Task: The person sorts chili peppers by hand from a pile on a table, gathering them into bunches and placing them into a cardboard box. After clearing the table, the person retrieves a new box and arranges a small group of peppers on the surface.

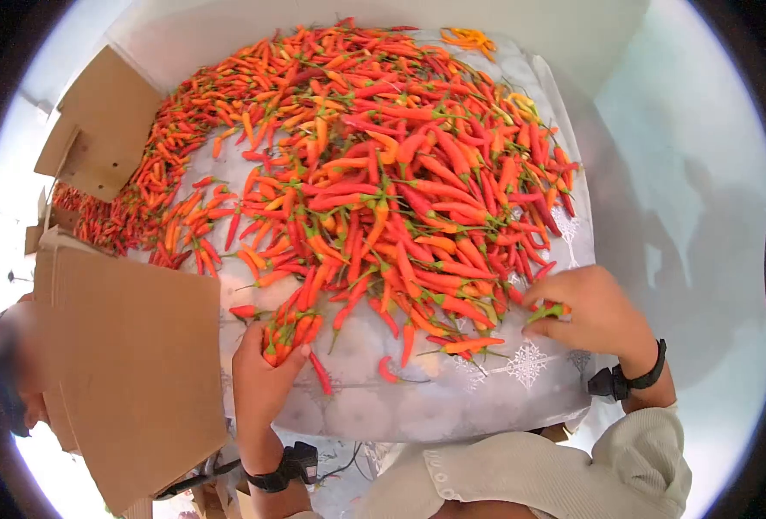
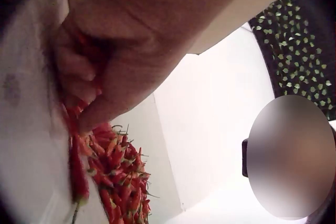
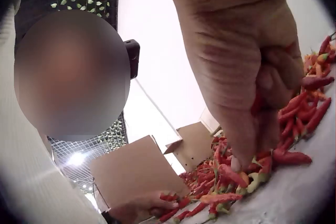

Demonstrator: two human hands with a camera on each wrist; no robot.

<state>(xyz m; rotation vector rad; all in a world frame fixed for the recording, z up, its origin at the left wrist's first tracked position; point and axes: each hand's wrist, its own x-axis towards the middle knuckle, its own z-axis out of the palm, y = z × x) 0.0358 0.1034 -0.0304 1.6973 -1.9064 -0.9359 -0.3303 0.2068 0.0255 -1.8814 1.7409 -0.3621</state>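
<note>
A large heap of red and orange chili peppers point(image 1: 418, 190) covers a table with a silvery patterned cloth point(image 1: 357, 411). At the heap's near left edge, my left hand point(image 1: 266, 372) holds a bunch of chili peppers point(image 1: 292, 333) in its curled fingers, stems showing. One red chili pepper point(image 1: 320, 374) lies just beside that hand. At the heap's right edge my right hand point(image 1: 595, 311) pinches a green and orange chili pepper point(image 1: 552, 311) between thumb and fingers. The right wrist view shows red inside the curled fingers of my right hand point(image 3: 252, 77).
A cardboard box point(image 1: 132, 363) with raised flaps stands at the table's left, with more chili peppers point(image 1: 115, 221) behind it. A small orange pile point(image 1: 469, 40) lies at the far edge. A pale wall point(image 1: 677, 216) rises on the right. Another person point(image 1: 20, 372) is at far left.
</note>
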